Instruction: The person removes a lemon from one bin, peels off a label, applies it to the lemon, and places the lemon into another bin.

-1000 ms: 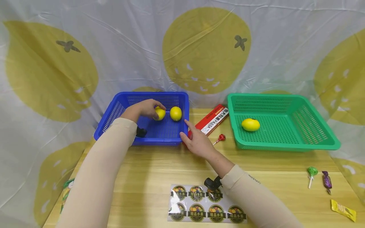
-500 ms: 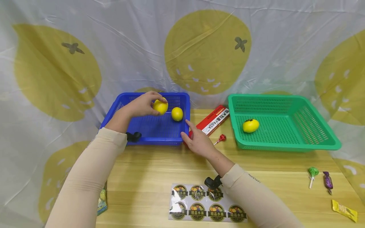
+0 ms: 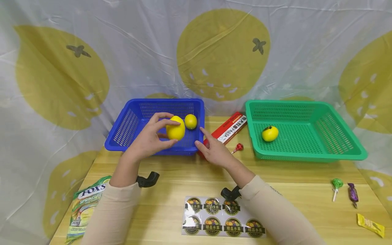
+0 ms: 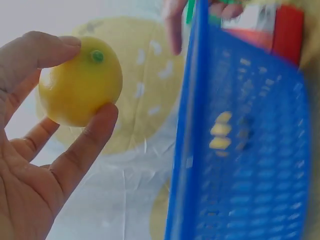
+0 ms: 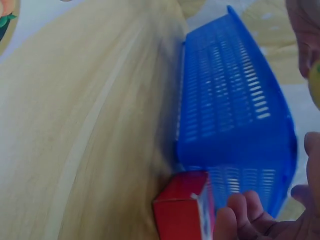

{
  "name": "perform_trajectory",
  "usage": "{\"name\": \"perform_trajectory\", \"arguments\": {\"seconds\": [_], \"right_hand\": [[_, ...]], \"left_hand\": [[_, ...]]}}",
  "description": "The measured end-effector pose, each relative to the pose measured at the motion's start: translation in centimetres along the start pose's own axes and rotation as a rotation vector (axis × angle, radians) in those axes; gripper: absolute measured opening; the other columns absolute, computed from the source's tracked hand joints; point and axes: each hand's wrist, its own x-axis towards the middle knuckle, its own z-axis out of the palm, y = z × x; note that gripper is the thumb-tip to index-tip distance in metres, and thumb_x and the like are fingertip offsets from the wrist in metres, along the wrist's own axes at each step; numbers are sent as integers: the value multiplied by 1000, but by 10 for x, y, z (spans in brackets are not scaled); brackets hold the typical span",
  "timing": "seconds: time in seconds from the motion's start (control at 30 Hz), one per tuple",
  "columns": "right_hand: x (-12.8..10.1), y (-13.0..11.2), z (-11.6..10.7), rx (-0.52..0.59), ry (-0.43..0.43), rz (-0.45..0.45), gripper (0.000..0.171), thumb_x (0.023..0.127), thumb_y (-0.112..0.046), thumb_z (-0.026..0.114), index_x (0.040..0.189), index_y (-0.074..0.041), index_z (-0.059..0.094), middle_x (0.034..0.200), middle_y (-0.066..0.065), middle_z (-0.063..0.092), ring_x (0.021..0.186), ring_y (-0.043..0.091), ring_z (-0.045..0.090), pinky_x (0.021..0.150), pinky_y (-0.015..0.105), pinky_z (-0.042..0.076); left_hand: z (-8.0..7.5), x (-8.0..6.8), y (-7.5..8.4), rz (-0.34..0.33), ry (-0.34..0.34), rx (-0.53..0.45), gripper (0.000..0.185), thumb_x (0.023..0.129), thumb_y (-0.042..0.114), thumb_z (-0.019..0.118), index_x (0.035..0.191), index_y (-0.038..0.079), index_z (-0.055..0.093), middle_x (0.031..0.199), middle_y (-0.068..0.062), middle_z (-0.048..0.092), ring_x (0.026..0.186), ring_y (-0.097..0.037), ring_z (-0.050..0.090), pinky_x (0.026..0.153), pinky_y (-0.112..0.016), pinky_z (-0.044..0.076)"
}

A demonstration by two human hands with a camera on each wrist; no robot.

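Observation:
My left hand (image 3: 151, 137) holds a yellow lemon (image 3: 176, 128) between thumb and fingers, raised over the front of the blue basket (image 3: 131, 148). In the left wrist view the lemon (image 4: 82, 82) shows a green end, and the palm does not touch it. A second lemon (image 3: 191, 121) lies inside the blue basket at its right side. My right hand (image 3: 215, 151) rests at that basket's right front corner, its index finger and thumb extended to the rim. The right wrist view has its other fingertips (image 5: 240, 212) close to the basket's outer wall.
A green basket (image 3: 306, 157) on the right contains one lemon (image 3: 270, 133) with a dark mark. Between the baskets lie a red pasta box (image 3: 228, 129) and red lollipop (image 3: 239, 147). Around the table are a sticker sheet (image 3: 208, 216), Fox's candy bag (image 3: 84, 211), green lollipop (image 3: 337, 183) and wrapped candies (image 3: 370, 225).
My left hand has lifted the lemon from the blue basket's floor and brought it up and nearer to me. My right hand has stayed at the basket's corner.

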Motion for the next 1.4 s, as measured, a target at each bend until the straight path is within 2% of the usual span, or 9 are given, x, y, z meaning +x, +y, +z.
{"name": "perform_trajectory", "arguments": {"seconds": [0.1,0.17,0.4,0.6,0.73,0.9,1.13,1.23,1.4], "right_hand": [[-11,3,-8,27,-1,-31,70,104,-47,55,163,-28,24,88,12,64,73,23,63,71,38,56],[-22,6,-15,46,-7,-46,70,103,-45,58,163,-27,26,83,9,62,66,19,58,63,33,53],[-78,32,-33,57,-107,-80,67,100,-36,65,158,-18,37,88,3,62,60,12,53,54,26,48],[-127,55,-38,8,-133,-45,60,99,-28,68,151,-11,46,86,-5,61,62,8,54,55,23,47],[-153,64,-38,22,-146,-15,54,97,-27,71,145,-10,53,83,-8,60,62,4,52,57,22,47],[-171,70,-37,27,-182,-40,46,94,-29,75,133,-9,63,78,-11,58,60,0,50,57,20,47],[-173,74,-24,-31,-201,-113,41,91,-31,78,123,-8,69,69,-17,53,59,-5,44,56,19,43],[-172,74,-19,-71,-220,-107,45,89,-29,79,127,-7,67,68,-17,52,58,-4,43,55,19,42],[-173,75,-13,-200,-255,-95,50,88,-29,80,132,-10,65,65,-17,48,56,-3,40,53,19,38]], "left_hand": [[16,-18,9,11,-8,-38,47,83,4,83,126,14,67,149,-11,40,125,-34,56,87,-42,62],[27,-29,14,11,-26,-63,47,83,3,83,126,16,67,150,-10,41,125,-33,57,88,-39,62],[73,-59,23,-51,-124,-178,50,85,3,81,130,18,65,156,-11,41,127,-33,59,88,-29,60],[116,-73,21,-128,-202,-286,54,84,1,80,132,19,62,154,-12,42,120,-34,60,85,-24,60],[140,-71,20,-167,-197,-314,59,82,3,82,134,20,61,146,-7,46,112,-29,60,80,-23,60],[160,-56,24,-164,-219,-258,58,84,13,84,135,22,60,139,-3,49,107,-21,59,79,-21,59],[177,-39,29,-161,-248,-139,56,84,23,84,135,23,61,133,0,52,108,-17,56,88,-25,55],[183,-39,28,-187,-279,-92,56,83,30,85,134,25,61,131,-1,53,110,-16,56,93,-28,52],[188,-41,29,-224,-305,-113,59,82,33,86,135,26,61,131,-1,53,112,-17,56,96,-32,52]]}}
